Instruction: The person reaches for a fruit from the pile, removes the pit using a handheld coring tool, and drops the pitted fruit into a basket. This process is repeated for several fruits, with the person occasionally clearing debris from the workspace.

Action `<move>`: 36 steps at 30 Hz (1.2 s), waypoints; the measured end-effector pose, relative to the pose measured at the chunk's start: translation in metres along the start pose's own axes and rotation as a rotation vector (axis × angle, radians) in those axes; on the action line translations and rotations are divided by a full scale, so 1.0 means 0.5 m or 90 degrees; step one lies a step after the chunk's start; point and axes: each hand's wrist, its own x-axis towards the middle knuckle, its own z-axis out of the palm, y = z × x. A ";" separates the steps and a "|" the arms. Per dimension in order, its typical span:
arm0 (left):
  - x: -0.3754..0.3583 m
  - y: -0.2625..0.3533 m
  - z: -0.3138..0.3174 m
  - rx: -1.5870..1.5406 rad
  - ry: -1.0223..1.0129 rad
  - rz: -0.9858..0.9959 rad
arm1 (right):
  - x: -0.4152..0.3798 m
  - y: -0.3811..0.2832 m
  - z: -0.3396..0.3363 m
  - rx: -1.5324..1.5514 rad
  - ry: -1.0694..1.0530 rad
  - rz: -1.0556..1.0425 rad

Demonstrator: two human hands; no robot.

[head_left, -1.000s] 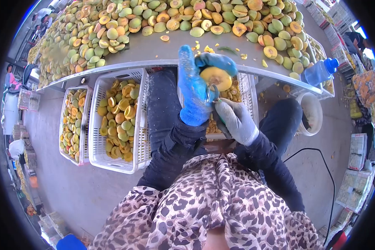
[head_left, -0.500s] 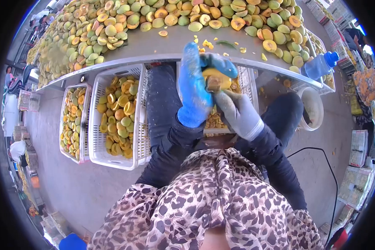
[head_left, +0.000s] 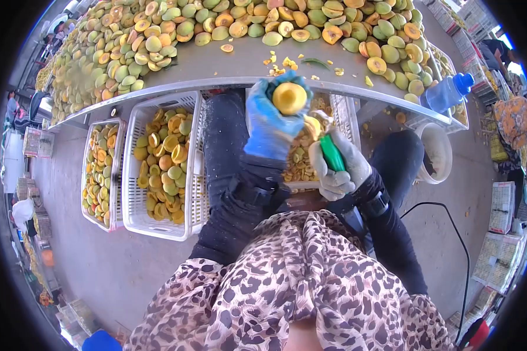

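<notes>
My left hand [head_left: 270,120], in a blue glove, is closed around a halved peach [head_left: 290,98], its yellow hollowed face turned up. In a grey glove, my right hand [head_left: 344,167] grips a pitting tool by its green handle [head_left: 332,153]. The tool's tip is blurred, with a yellow piece of fruit [head_left: 313,126] at it, just below and right of the peach half. Under both hands is a white crate holding pits and scraps [head_left: 301,153], partly hidden by them.
Halved peaches [head_left: 158,44] are heaped on the metal table [head_left: 216,61]. Two white crates of peach halves, a wide one [head_left: 136,202] and a narrow one [head_left: 103,223], stand left of my legs. At right are a blue bottle [head_left: 445,93], a white bucket [head_left: 442,152] and a black cable [head_left: 465,234].
My right hand has drawn the tool out of the peach and moved down and right, showing its green handle. My left hand has turned the half so its hollow faces up.
</notes>
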 end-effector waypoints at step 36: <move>-0.115 0.329 -0.142 1.115 0.184 0.533 | 0.050 -0.281 -0.240 -1.144 0.984 -0.219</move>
